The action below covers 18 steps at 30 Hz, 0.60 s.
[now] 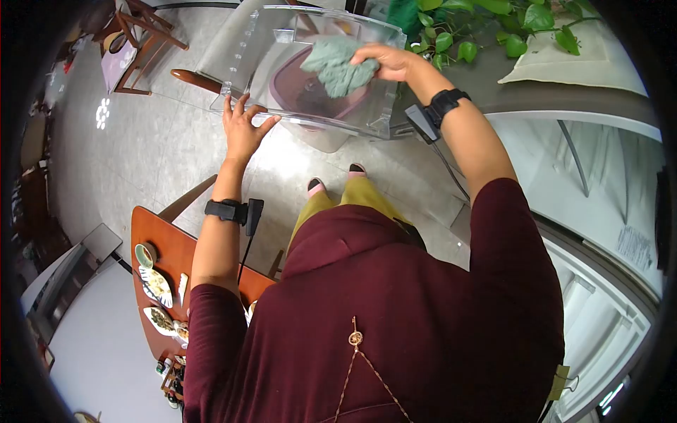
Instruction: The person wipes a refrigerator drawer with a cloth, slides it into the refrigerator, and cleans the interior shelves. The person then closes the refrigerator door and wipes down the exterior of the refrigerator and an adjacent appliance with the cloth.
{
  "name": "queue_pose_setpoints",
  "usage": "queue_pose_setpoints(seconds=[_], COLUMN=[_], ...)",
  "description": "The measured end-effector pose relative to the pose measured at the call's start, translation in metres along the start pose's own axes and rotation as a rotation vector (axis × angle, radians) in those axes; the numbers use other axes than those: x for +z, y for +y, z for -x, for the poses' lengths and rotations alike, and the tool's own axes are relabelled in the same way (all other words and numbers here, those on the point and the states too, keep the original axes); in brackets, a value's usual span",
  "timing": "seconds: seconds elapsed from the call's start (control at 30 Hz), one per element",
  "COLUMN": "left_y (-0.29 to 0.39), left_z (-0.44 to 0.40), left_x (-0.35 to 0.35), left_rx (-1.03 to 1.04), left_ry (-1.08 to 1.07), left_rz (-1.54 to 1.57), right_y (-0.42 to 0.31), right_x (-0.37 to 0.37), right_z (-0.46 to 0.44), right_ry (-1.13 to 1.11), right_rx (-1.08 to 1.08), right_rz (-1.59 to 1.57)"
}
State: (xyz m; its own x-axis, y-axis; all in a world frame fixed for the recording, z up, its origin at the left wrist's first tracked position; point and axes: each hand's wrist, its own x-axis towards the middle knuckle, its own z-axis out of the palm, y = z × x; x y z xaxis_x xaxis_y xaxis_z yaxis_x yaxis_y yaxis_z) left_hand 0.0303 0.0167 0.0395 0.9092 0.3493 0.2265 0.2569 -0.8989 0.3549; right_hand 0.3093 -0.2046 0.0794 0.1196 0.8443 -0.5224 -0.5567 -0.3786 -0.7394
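Observation:
A clear plastic drawer [247, 67] spans the top middle of the head view, tilted in front of me. My left hand [243, 130] grips its near left corner, fingers over the rim and thumb out to the side. In my right hand [384, 62] is a crumpled grey-green cloth [338, 67], held over the drawer. Whether the cloth touches the plastic, I cannot tell. Through the drawer shows a pale bin [321, 139] with a pinkish-purple rim, standing on the floor below.
To the right stands an open refrigerator [599, 169]. A leafy plant [515, 35] hangs at the top right. Dishes of food sit on a wooden table [162, 229] at the lower left. A wooden chair [141, 49] is at the upper left, on the grey floor [155, 148].

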Motion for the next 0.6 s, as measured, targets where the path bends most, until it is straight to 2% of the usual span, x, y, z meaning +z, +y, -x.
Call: queue_pose_setpoints(seconds=[0.03, 0.23, 0.4, 0.6], left_y=[-0.001, 0.002, -0.003, 0.006], left_z=[0.000, 0.001, 0.002, 0.001], left_x=[0.001, 0.000, 0.003, -0.002], left_rx=[0.003, -0.009, -0.007, -0.124], left_ry=[0.000, -0.001, -0.011, -0.150], left_rz=[-0.007, -0.033, -0.019, -0.118], right_y=[-0.002, 0.009, 0.054, 0.100], right_x=[-0.003, 0.002, -0.001, 0.009], right_z=[0.010, 0.076, 0.121, 0.172], right_ry=[0.018, -0.036, -0.040, 0.116], right_rx=[-0.107, -0.234, -0.292, -0.370], right_rz=[-0.077, -0.326, -0.442, -0.516])
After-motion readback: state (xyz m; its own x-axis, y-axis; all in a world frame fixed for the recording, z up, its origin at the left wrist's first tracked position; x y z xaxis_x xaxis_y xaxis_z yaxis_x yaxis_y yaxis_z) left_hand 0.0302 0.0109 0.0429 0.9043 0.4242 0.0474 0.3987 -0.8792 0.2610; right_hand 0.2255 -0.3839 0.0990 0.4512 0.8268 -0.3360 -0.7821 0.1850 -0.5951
